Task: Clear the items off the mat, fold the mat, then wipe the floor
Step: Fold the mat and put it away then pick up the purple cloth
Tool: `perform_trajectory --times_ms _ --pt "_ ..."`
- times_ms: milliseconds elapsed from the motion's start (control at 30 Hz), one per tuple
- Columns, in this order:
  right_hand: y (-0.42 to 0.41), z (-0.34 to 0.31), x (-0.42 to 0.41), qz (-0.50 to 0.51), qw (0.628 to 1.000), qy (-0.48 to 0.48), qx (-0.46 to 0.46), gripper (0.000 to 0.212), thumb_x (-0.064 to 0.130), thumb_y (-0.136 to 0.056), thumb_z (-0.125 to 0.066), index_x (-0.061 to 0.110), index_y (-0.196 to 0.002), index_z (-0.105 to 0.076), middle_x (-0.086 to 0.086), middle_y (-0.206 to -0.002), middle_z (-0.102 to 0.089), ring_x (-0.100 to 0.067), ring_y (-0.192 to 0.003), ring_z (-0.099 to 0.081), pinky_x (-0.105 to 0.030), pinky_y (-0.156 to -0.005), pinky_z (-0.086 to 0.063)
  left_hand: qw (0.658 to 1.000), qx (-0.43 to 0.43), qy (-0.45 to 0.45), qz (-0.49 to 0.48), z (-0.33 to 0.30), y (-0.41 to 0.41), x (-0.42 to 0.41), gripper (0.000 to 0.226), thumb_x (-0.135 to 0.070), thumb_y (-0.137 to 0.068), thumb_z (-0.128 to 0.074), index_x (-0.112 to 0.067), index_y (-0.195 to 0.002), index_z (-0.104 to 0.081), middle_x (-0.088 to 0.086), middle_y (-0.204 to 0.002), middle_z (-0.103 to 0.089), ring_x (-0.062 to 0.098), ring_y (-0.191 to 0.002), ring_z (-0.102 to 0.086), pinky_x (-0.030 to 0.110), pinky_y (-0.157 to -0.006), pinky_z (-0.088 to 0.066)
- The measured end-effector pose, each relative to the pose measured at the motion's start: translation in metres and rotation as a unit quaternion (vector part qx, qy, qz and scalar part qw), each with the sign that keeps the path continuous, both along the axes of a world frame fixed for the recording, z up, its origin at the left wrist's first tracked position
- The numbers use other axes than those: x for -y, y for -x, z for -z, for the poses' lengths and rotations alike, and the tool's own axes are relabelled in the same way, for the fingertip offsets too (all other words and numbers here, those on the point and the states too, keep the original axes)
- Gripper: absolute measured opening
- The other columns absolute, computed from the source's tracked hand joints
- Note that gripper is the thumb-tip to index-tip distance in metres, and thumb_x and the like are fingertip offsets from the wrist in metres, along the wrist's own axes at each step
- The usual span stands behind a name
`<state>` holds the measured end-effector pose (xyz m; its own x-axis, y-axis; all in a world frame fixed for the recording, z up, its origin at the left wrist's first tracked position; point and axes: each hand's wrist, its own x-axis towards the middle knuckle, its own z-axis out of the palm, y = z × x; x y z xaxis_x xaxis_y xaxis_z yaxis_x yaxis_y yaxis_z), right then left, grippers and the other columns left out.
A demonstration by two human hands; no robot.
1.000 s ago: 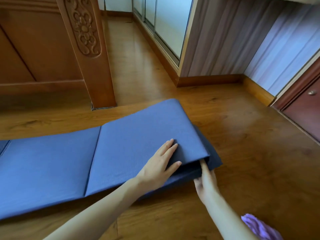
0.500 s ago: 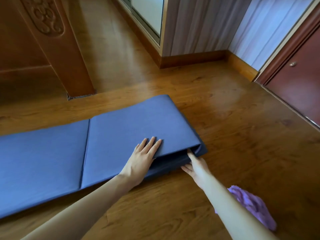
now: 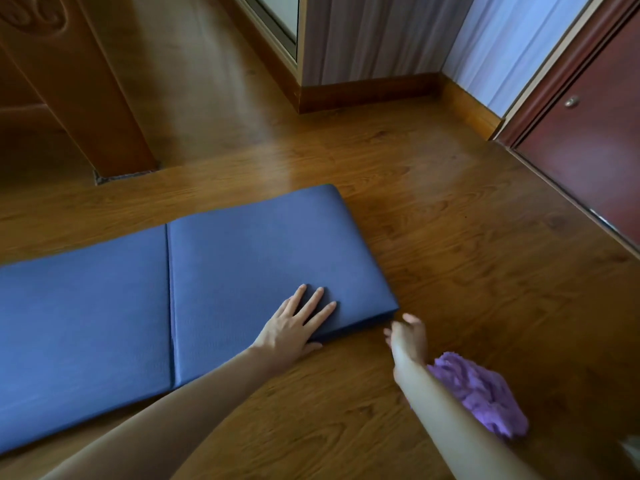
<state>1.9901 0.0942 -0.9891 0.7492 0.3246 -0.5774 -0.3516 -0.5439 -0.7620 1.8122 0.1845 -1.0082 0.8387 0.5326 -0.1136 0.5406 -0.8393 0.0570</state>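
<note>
The blue mat (image 3: 242,271) is lying on the wooden floor (image 3: 450,237), its right end folded over onto itself so that the layers are stacking at the right edge, while a crease is running across it left of the middle. The left hand (image 3: 294,327) is resting flat on the near right part of the folded panel, fingers straight and slightly spread, holding nothing. The right hand (image 3: 407,332) is hovering just beside the mat's near right corner (it is blurred), fingers loosely curled and apparently gripping nothing; whether it is touching the corner cannot be told. A purple cloth (image 3: 485,396) is lying on the floor near the right forearm. A carved wooden post (image 3: 86,98) is standing far left, and a dark red door (image 3: 588,133) is showing far right.
</note>
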Motion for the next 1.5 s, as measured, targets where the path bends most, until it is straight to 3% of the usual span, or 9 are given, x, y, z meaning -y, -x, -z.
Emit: perform_trajectory --times_ms 67,167,367,533,1033,1167,1267,1400,1500 --pt "-0.002 -0.007 -0.001 -0.056 0.977 -0.026 0.204 0.046 -0.006 -0.089 -0.047 0.008 -0.133 -0.044 -0.015 -0.131 -0.049 -0.027 -0.117 -0.050 -0.035 -0.097 -0.041 1.000 -0.002 -0.007 0.010 0.004 0.007 0.000 0.086 -0.058 -0.076 -0.061 -0.020 -0.145 -0.026 0.010 -0.146 -0.041 0.034 -0.130 -0.043 0.040 -0.102 -0.037" --pt "-0.001 -0.016 -0.019 -0.289 0.831 -0.080 0.469 0.054 -0.008 -0.083 -0.056 0.012 -0.132 -0.049 -0.014 -0.136 -0.046 -0.028 -0.127 -0.043 -0.035 -0.104 -0.037 0.998 0.042 -0.037 0.021 0.003 0.015 -0.002 0.095 -0.055 -0.072 -0.069 -0.017 -0.146 -0.024 0.012 -0.146 -0.040 0.030 -0.132 -0.041 0.042 -0.103 -0.036" --pt "0.009 -0.009 -0.073 -0.571 0.587 0.021 0.573 0.051 0.041 -0.094 -0.031 0.025 -0.141 -0.041 -0.011 -0.150 -0.033 -0.032 -0.138 -0.030 -0.047 -0.106 -0.033 0.997 0.044 -0.017 -0.066 0.002 0.060 0.000 0.078 -0.056 -0.084 -0.038 -0.015 -0.148 -0.021 0.016 -0.148 -0.034 0.030 -0.136 -0.034 0.044 -0.110 -0.028" --pt "-0.010 0.025 -0.076 -0.594 0.567 0.108 0.561 0.070 0.060 -0.091 0.004 0.025 -0.147 -0.021 -0.008 -0.154 -0.023 -0.028 -0.143 -0.019 -0.041 -0.112 -0.014 0.995 0.023 -0.022 -0.093 0.014 0.083 0.001 0.075 -0.065 -0.086 -0.030 -0.022 -0.147 -0.025 0.017 -0.146 -0.038 0.032 -0.135 -0.035 0.048 -0.112 -0.027" --pt "-0.013 0.045 -0.079 -0.610 0.568 0.111 0.541 0.074 0.063 -0.083 0.021 0.028 -0.145 0.002 -0.001 -0.154 0.006 -0.022 -0.143 0.006 -0.040 -0.112 0.004 0.994 -0.029 0.039 -0.099 0.027 0.074 -0.005 0.076 -0.071 -0.087 -0.017 -0.025 -0.148 -0.022 0.019 -0.149 -0.031 0.032 -0.138 -0.027 0.051 -0.107 -0.034" --pt "-0.012 0.034 -0.080 -0.611 0.566 0.122 0.541 0.079 0.065 -0.079 0.023 0.027 -0.146 0.001 -0.001 -0.154 0.004 -0.023 -0.143 0.003 -0.040 -0.113 0.002 0.994 -0.025 0.063 -0.083 0.004 0.080 -0.005 0.073 -0.067 -0.087 -0.009 -0.031 -0.147 0.011 0.007 -0.152 0.020 0.023 -0.141 0.019 0.040 -0.116 0.010" --pt "-0.001 0.020 -0.081 -0.588 0.604 0.107 0.527 0.068 0.055 -0.091 -0.007 0.021 -0.147 -0.024 -0.010 -0.155 -0.017 -0.031 -0.143 -0.015 -0.047 -0.113 -0.013 0.980 0.059 0.137 -0.132 -0.013 0.104 0.003 0.068 -0.064 -0.089 -0.012 -0.034 -0.148 0.003 -0.007 -0.153 0.016 0.010 -0.141 0.020 0.028 -0.114 0.016" --pt "0.033 0.002 -0.090 -0.532 0.673 0.060 0.510 0.047 0.024 -0.096 -0.046 0.010 -0.141 -0.040 -0.020 -0.150 -0.029 -0.037 -0.140 -0.023 -0.052 -0.112 -0.020 0.799 0.366 0.280 -0.386 -0.029 0.161 0.022 0.034 -0.019 -0.097 -0.047 -0.040 -0.123 -0.046 -0.016 -0.136 -0.047 -0.013 -0.124 -0.038 0.019 -0.109 -0.029" --pt "0.075 -0.004 -0.102 -0.571 0.644 0.010 0.509 0.051 0.021 -0.094 -0.050 0.010 -0.142 -0.037 -0.019 -0.151 -0.027 -0.035 -0.141 -0.021 -0.047 -0.113 -0.016 0.664 0.447 0.309 -0.515 -0.041 0.213 0.029 0.038 0.007 -0.093 -0.042 -0.023 -0.112 -0.058 0.003 -0.122 -0.061 -0.006 -0.100 -0.058 0.012 -0.092 -0.043"
